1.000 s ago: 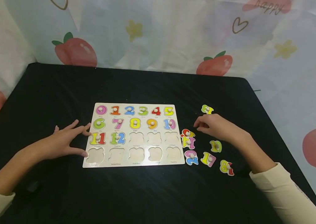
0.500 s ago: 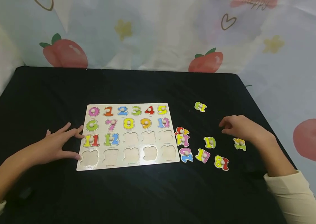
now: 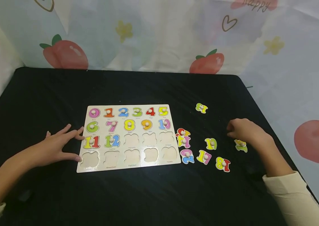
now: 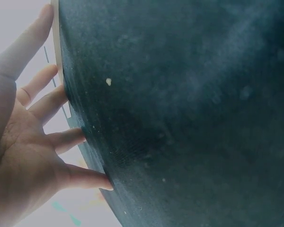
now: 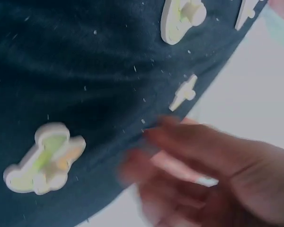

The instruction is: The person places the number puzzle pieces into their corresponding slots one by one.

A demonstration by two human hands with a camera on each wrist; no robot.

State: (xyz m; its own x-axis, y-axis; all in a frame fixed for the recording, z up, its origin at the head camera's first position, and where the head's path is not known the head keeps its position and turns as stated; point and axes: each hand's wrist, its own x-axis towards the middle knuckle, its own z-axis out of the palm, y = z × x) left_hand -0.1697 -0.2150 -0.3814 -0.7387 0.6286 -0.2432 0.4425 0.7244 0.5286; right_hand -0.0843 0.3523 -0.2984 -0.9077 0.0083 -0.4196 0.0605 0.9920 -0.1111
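Since half a second ago the right hand (image 3: pixel 245 131) has slid slightly right and nearer, so its fingers now hang loosely curled just over the yellow-green number piece (image 3: pixel 240 146) at the right side of the bench (image 3: pixel 153 84); whether they touch it I cannot tell, and the right wrist view is blurred, showing the piece (image 5: pixel 43 158) lying flat, apart from the fingers (image 5: pixel 180 142). Nothing is gripped in that hand. Left hand (image 3: pixel 56 146) has kept its place, fingers spread straight and flat, fingertips against the left edge of the puzzle board (image 3: pixel 128 138). Pieces 0 to 12 sit in the board; the eight slots in its two near rows are bare. Loose pieces lie right of the board: a 13 (image 3: pixel 201 108) farthest off, an 18 (image 3: pixel 223 164) nearest, others between.
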